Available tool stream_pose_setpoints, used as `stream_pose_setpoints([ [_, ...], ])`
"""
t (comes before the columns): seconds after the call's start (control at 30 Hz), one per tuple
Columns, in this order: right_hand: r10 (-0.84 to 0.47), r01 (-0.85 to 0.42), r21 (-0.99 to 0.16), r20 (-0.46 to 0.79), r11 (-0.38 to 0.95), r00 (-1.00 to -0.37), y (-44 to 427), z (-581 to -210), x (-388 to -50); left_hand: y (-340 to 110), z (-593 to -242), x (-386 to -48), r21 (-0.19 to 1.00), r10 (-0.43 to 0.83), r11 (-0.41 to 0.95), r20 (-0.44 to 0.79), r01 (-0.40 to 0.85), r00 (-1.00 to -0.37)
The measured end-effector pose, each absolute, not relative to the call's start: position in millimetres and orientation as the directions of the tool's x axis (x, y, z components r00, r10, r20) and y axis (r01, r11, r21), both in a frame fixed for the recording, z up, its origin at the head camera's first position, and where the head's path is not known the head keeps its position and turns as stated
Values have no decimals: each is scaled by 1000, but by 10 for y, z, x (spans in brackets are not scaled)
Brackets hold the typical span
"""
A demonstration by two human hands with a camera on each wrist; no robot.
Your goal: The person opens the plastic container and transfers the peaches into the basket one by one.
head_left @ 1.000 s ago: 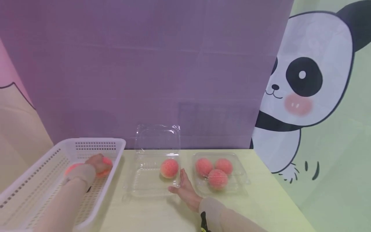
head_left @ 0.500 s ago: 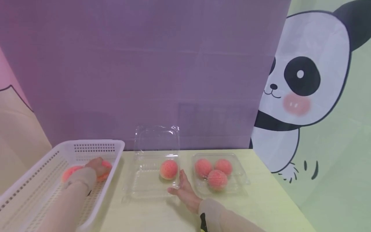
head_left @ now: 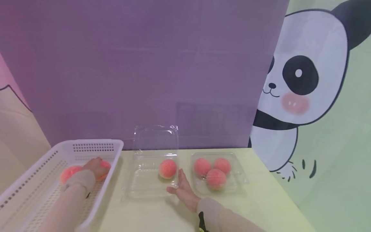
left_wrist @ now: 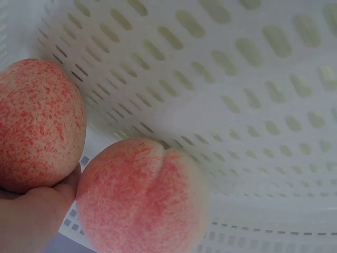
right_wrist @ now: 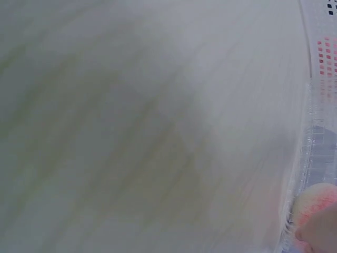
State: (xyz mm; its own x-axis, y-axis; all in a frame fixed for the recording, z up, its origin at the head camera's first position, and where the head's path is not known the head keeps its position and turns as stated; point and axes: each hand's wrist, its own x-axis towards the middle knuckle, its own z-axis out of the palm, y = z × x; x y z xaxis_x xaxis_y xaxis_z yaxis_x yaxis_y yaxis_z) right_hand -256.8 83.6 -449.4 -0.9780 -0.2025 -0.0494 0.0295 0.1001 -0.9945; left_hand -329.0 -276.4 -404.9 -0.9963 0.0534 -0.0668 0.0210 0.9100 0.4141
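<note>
- White plastic basket (head_left: 37, 193) on my left, perforated walls, at least 2 pink peaches inside.
- Left hand (head_left: 94, 167) is down in it: thumb and fingers curled round the gripped peach (left_wrist: 42, 124). Far side of that grip is hidden.
- Neighbouring peach (left_wrist: 142, 195) lies just beside my thumb in the left wrist view.
- Right hand (head_left: 185, 195) holds nothing: fingers extended, thumb spread, at the right side of the near clamshell (head_left: 143, 182). Can't tell if I'm touching the wall.
- That clamshell is clear plastic, lid (head_left: 156, 137) standing up at the back; 1 lone peach (head_left: 167, 169) sits in its right half.
- Further right, another clear clamshell (head_left: 236, 175) has 3 packed peaches (head_left: 216, 179).
- Both clamshells rest on a pale table (head_left: 150, 214); purple backdrop (head_left: 145, 64) behind, panda drawing (head_left: 330, 64) to the right.
</note>
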Motion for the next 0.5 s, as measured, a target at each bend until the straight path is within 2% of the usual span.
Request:
stream_pose_setpoints([
  [0.2, -204, 33, -995, -52, 98, -978, 841, -4487, -2581, -2773, -3971, -3281, 454, 86, 890, -71, 45, -994],
  [0.5, -201, 28, -994, -50, 107, -978, 833, -4501, -2574, -2797, -3749, -3266, 454, 108, 888, -54, 72, -993],
])
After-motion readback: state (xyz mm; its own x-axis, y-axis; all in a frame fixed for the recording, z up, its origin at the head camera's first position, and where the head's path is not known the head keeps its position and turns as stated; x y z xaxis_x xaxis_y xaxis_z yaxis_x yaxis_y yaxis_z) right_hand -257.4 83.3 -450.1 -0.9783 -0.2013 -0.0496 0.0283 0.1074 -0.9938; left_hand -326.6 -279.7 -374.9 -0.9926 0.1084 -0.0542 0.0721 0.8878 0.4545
